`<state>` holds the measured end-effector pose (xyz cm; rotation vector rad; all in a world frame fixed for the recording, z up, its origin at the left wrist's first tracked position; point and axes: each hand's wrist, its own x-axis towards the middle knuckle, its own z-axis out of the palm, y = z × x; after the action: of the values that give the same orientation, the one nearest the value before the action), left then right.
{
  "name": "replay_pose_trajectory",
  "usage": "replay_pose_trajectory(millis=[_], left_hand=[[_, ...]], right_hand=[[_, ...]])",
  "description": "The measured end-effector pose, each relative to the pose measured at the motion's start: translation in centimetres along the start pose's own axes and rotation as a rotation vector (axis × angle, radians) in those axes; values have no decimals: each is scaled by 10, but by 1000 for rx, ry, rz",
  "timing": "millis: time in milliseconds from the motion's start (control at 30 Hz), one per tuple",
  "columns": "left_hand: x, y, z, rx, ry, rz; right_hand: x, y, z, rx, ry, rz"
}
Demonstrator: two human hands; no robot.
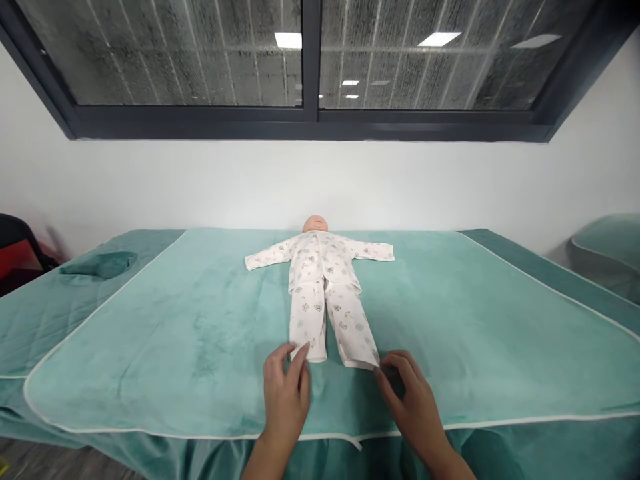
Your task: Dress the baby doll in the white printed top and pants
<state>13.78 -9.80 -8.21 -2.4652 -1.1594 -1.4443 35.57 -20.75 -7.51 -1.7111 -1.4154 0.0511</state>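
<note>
A baby doll [315,223] lies on its back, dressed in a white patterned baby jacket [320,260] with both sleeves spread to the sides. White patterned baby trousers [309,313] cover its legs, which lie slightly apart; no feet show beyond the cuffs. With thumb and forefinger, my left hand [286,393] pinches the outer edge of the left trouser cuff. My right hand [413,400] is closed at the outer corner of the right cuff, thumb and fingertips on the cloth.
Under the doll is a light green plush cover [175,347] with white piping, over a massage bed with a face hole [100,265] at left. A dark-framed window [310,123] is set in the white wall behind. A black and red object [20,257] stands at far left.
</note>
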Motion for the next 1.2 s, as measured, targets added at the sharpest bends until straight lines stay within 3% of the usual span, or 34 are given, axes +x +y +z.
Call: replay_pose_trajectory(millis=[133,367,633,767,867,1000,1100,1200], left_hand=[[12,7,0,-5,-44,45],[33,24,-2,-49,-42,124],[17,17,-5,-29,-58,176],[7,13,-8,-82,-37,148],[11,4,-8,-150,9,67],[42,-21,6,-98,8,-178],[75,-43,25,-78,-165,-252],[101,-60,40,-33,-357,-202]], right_hand=[[8,-12,5,-112,106,-133],[32,-30,17,-171,-4,-372],[11,-15,23,-34,2,-281],[10,-14,14,43,-38,-227],[31,-13,4,101,-2,-122],[84,0,8,42,77,-15],[127,15,27,-66,11,-50],[156,26,49,-174,-111,-87]])
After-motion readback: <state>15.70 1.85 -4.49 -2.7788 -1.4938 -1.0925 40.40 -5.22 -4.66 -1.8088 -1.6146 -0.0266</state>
